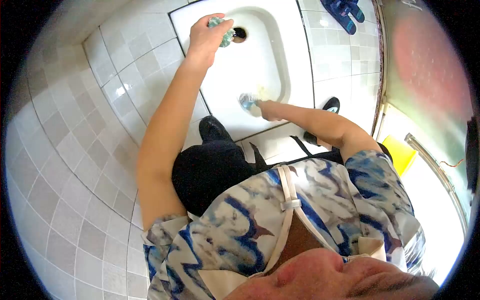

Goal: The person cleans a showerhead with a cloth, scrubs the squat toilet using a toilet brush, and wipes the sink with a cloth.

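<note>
A white squat toilet pan (235, 75) is set in the tiled floor in front of me, with a dark drain hole (241, 34) at its far end. My left hand (204, 39) is closed on a green-and-white scrubbing pad (226, 39), held right beside the hole. Nearer to me, my right hand (272, 110) is closed around a small blue-and-white scrub brush (248, 102), low over the pan's near part. Its bristle side is blurred, so I cannot tell whether it touches the surface. A pale yellowish patch (262, 92) shows beside the brush.
My dark shoes (214, 129) stand at the pan's near end. Grey-and-white tiled wall (85, 165) curves up at the left. Dark blue slippers (344, 14) lie at the far right. A yellow object (400, 154) stands by the door frame (378, 65) on the right.
</note>
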A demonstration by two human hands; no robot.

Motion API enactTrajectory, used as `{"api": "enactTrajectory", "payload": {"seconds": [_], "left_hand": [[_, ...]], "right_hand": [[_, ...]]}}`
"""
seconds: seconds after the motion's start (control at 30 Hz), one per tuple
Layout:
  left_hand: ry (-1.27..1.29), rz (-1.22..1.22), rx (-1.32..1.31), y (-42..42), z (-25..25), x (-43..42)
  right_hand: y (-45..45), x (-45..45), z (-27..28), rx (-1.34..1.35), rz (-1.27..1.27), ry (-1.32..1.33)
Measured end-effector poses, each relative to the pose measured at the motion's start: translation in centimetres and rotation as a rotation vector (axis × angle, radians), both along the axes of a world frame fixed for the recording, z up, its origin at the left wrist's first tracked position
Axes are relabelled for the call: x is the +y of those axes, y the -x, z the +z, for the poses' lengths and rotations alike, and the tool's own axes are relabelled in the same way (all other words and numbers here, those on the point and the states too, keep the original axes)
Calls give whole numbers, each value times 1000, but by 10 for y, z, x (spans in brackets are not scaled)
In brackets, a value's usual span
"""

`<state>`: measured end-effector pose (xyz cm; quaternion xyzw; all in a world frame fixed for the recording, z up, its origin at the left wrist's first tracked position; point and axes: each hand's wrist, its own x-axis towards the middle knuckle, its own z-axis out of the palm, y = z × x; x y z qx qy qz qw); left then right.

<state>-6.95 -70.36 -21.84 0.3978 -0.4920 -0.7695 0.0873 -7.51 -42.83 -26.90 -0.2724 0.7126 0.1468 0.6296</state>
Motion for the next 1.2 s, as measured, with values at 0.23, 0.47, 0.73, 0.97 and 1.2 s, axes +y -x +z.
{"api": "enactTrajectory", "payload": {"seconds": [0.23,0.47,0.73,0.97,1.2], "left_hand": [[-80,38,-51,2,2,-5],[-138,113,-128,-16,-9,-13],[-131,106,-95,-12,-7,-15],[-110,103,-72,-14,2,-16],[-113,162,-27,5,-2,-30]], "right_hand": [[49,-116,-78,-114,467,701],[136,-155,-33,142,-1145,1011],[135,-141,-33,-156,-1691,992],[51,-179,-105,770,214,739],[48,-111,-57,113,-430,476]]}}
